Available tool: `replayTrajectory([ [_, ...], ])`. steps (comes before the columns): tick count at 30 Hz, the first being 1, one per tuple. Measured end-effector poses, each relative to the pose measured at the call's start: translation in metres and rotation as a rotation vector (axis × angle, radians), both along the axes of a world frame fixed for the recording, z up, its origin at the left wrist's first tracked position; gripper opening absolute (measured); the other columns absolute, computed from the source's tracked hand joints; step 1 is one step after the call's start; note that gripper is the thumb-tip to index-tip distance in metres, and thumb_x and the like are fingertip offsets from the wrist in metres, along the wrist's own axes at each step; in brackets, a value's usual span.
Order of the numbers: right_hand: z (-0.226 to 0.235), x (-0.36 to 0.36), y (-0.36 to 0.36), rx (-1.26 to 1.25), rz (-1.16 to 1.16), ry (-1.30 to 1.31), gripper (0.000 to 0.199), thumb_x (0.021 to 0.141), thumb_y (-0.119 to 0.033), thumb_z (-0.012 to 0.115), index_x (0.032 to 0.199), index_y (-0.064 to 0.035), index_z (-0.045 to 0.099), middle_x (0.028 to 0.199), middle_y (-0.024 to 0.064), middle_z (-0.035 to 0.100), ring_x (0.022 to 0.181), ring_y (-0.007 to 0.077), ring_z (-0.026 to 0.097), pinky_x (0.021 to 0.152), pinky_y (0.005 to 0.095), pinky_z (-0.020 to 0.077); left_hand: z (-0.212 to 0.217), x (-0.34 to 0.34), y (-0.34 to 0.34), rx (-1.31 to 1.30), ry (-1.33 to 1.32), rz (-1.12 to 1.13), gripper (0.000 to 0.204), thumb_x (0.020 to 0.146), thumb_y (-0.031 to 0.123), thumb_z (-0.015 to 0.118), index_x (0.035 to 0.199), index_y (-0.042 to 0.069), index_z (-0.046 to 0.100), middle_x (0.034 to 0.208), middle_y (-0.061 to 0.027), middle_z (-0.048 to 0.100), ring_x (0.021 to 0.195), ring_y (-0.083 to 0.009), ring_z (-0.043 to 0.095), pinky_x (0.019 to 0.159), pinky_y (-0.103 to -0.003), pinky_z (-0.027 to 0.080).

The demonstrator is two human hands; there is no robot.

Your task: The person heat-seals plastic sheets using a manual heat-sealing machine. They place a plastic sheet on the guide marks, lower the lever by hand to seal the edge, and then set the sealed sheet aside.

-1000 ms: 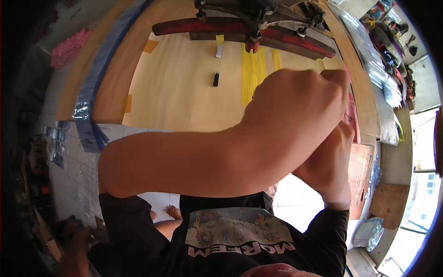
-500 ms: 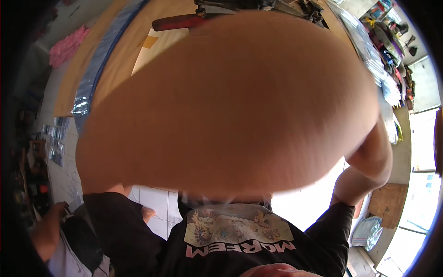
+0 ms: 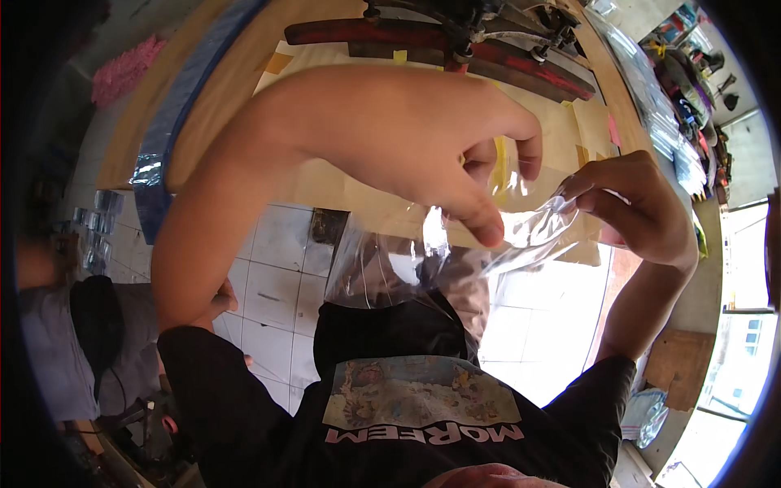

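The wooden worktable (image 3: 220, 89) fills the upper half of the frame, its edges bent by the lens, with a long dark-red bar of a machine (image 3: 439, 41) across the top centre and yellow tape strips on the pale sheet below it. Beneath the table, in the lower left and centre, lies a white tiled floor (image 3: 268, 285), and the person's black printed shirt (image 3: 423, 407) takes up the bottom middle. Half a second ago the left forearm swept so close to the camera that it blotted out nearly everything; now it has drawn back and arches from the lower left up across the centre, so the work shows again. The left hand (image 3: 431, 154) is curled, thumb and fingers pinching the top edge of a clear plastic bag (image 3: 423, 260) at centre. The right hand (image 3: 634, 203), at centre right, pinches the opposite edge between thumb and forefinger. The bag hangs between the two hands in front of the chest, above the shirt, crinkled and catching the light; it seems the mouth is being pulled apart, though whether anything is inside cannot be told. At far left a stack of small clear packets (image 3: 93, 224) sits in shadow.
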State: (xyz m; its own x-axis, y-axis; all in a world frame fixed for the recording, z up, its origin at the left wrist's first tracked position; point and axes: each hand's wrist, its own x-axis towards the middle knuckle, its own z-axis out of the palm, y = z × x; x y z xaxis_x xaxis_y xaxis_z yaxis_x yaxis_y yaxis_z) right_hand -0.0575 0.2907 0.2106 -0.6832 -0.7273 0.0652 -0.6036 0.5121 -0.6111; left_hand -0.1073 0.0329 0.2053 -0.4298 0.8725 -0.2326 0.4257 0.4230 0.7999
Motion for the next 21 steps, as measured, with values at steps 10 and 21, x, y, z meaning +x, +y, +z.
replayTrajectory([
  [10, 0.013, 0.003, -0.029, -0.193, 0.124, 0.103, 0.020, 0.087, -0.004, 0.066, 0.104, 0.0047, 0.061, 0.093, 0.0139, 0.068, 0.087, 0.0195, 0.065, 0.081, 0.0320, 0.0500, 0.098, 0.040, -0.015, 0.007, 0.431, -0.216, 0.030, 0.079, 0.016, 0.072, 0.102, 0.000, 0.061, 0.073, -0.0062, 0.062, 0.061, -0.0119, 0.055, 0.056, -0.026, 0.040],
  [21, -0.007, 0.015, -0.094, -0.608, 0.160, -0.403, 0.023, 0.090, -0.006, 0.063, 0.111, 0.0036, 0.060, 0.103, 0.0083, 0.067, 0.097, 0.0118, 0.061, 0.088, 0.0268, 0.0472, 0.128, 0.061, -0.039, -0.156, 0.563, -0.325, 0.016, 0.082, 0.012, 0.065, 0.092, -0.001, 0.067, 0.079, -0.0100, 0.066, 0.075, -0.0168, 0.061, 0.068, -0.029, 0.045],
])
